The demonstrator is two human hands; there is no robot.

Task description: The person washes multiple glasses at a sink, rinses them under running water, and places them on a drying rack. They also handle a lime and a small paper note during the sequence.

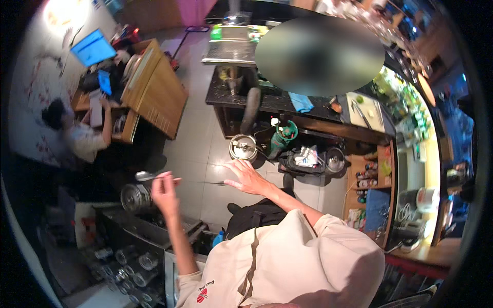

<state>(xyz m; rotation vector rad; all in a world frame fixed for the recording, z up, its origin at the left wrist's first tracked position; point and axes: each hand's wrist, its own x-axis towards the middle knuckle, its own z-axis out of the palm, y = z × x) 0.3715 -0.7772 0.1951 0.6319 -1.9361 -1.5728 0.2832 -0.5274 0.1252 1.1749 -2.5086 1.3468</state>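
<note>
My left hand (165, 191) is raised at the left, fingers closed around a metal spoon (145, 176) whose rounded bowl points left. To its right, my right hand (247, 177) reaches over the floor with fingers stretched out and thumb apart. A thin dark piece (216, 183), smeared by motion, ends at the right thumb. Whether it belongs to the spoon's handle, I cannot tell. Below the left hand stands a round metal keg (135, 198). Beyond the right hand is another round metal container (243, 148) with fittings on its top.
A dark counter (272, 100) ahead carries a blue cloth (301, 102) and a cutting board (362, 112) with a knife and a lime. A green gas cylinder (284, 134) stands below. Glasses (134, 267) crowd the lower left. Another person (77, 128) sits at a wooden desk.
</note>
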